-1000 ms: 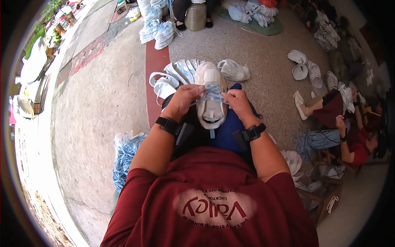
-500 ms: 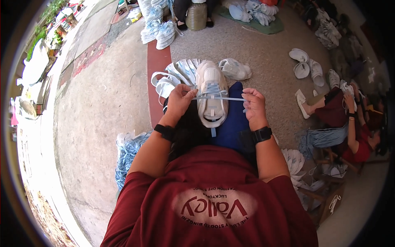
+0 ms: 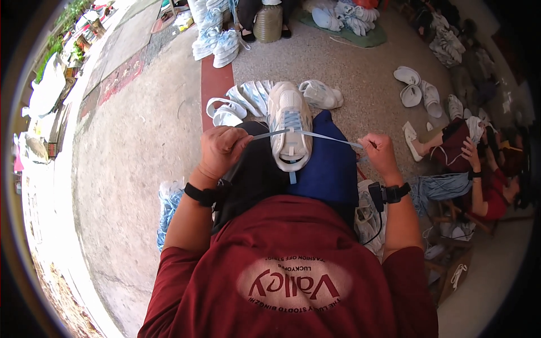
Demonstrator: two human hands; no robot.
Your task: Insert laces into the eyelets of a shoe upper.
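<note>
A white sneaker (image 3: pixel 291 147) rests between my knees, its toe pointing away from me and its opening toward me. Pale blue shoelace (image 3: pixel 292 119) crosses its upper in rows, and the two free ends run out to either side. My left hand (image 3: pixel 224 147) is closed on one end, left of the shoe. On the other side my right hand (image 3: pixel 378 151) pinches the second end, further out over my thigh. Both ends look taut, rising from the top of the lacing. The fingertips of my left hand are partly hidden behind its knuckles.
Several white shoe uppers (image 3: pixel 249 97) lie just beyond my knees, with another white shoe (image 3: pixel 321 94) beside them. Bundles of blue laces (image 3: pixel 169 209) hang at my left. A seated co-worker (image 3: pixel 496 191) handles a white shoe at the right. Stacked shoes (image 3: pixel 225 48) stand farther off.
My hands have moved apart and outward, drawing the lace ends wider. The lace rows on the shoe now lie closer and straighter. The co-worker's arm has shifted.
</note>
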